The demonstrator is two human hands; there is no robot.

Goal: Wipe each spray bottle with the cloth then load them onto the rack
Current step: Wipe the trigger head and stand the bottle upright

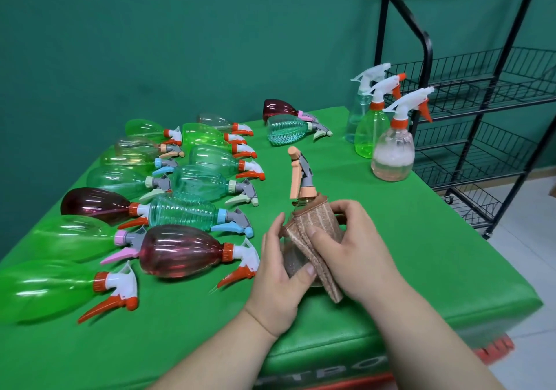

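**Cloth on the held bottle, both hands busy**

Left hand (pixel 279 272) grips the held bottle (pixel 293 258) from its left side, thumb curled across the clear brownish body, fingers going behind it. Right hand (pixel 352 248) comes in from the bottle's right, fingers curled and pressing the cloth (pixel 313 239) against it. The cloth is brown and patterned, wrapped over the shoulder just under the neck, with a folded tail hanging down past the bottle's base. The bottle stands about upright – its peach and grey sprayer head (pixel 301 176) sticks up above the cloth. Whether the base touches the green table (pixel 391 254) I cannot tell.

Left of the held bottle, many spray bottles lie on their sides in rough rows. Nearest to it is the maroon bottle (pixel 180 251) with an orange trigger; further left and nearer the camera lies a big green bottle (pixel 45 290). The others are green, teal and maroon.

Beyond the held bottle, well apart, a second maroon bottle (pixel 278 109) and a ribbed teal bottle (pixel 288 132) lie touching.

Beyond it to the right, three upright bottles stand close together – a clear foamy bottle (pixel 392 154), a light green bottle (pixel 368 130) and a pale blue bottle (pixel 358 112).

Far right of the held bottle, off the table, stands the black wire rack (pixel 481 100) on castors.
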